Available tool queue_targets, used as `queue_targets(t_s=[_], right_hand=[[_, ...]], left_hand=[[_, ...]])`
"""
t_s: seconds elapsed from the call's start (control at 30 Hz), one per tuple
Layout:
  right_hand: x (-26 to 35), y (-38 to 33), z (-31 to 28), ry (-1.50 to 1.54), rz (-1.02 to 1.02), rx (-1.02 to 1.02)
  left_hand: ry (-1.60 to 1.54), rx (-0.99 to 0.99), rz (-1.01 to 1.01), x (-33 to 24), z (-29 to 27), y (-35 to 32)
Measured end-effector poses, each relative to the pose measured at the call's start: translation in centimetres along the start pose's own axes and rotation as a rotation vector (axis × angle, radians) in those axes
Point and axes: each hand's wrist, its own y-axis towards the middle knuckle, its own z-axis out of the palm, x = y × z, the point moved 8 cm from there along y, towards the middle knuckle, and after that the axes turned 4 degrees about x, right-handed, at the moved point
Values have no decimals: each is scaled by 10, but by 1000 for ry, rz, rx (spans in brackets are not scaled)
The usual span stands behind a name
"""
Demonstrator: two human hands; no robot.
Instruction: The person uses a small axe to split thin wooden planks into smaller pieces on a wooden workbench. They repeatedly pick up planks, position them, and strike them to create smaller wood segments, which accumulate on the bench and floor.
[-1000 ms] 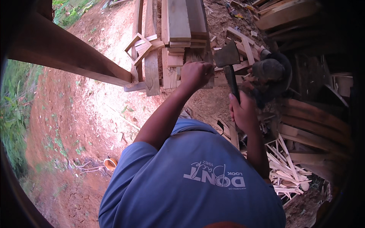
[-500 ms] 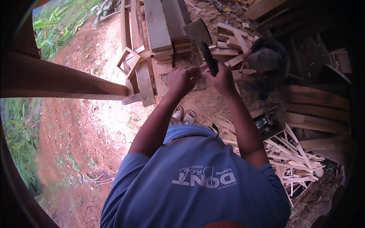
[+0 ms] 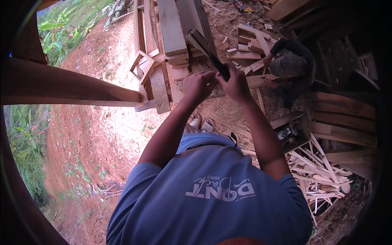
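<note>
In my right hand (image 3: pixel 236 86) is a hatchet (image 3: pixel 204 47), gripped by its dark handle. Its head points away from me and to the left, seen nearly edge-on above the stacked planks (image 3: pixel 173 30). My left hand (image 3: pixel 197 87) is closed right beside the right one, fingertips close to the lower end of the handle. Whatever its fingers pinch is hidden. Below and beyond both hands lies the near end of the timber stack.
A wooden frame (image 3: pixel 142 67) leans at the stack's left. A thick post (image 3: pixel 73 85) juts in from the left. On the right a crouching co-worker (image 3: pixel 290 67) handles wood near cut blocks (image 3: pixel 253 43). Offcut strips (image 3: pixel 318 175) are heaped at lower right, beside a box (image 3: pixel 292 130).
The hatchet has turned in my right hand: its broad blade face showed before, and now its head is nearly edge-on and further left. Both hands stay close together.
</note>
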Motion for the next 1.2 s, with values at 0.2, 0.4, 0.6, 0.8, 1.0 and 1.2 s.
queue_targets(t_s=[0.2,0.4,0.6,0.8,1.0,1.2], right_hand=[[0,3,0,-45,5,8],[4,4,2,-55,-15,4],[-2,4,3,-80,-10,24],[-8,1,2,-38,-47,27],[-3,-9,-11,11,-39,-30],[9,-47,-26,89,241,71]], left_hand=[[11,-2,-22,1,0,0],[21,-22,-12,-1,-2,-2],[11,2,-37,3,2,-1],[-5,5,-17,2,1,-1],[-1,11,-22,3,2,-1],[-10,23,-59,6,0,2]])
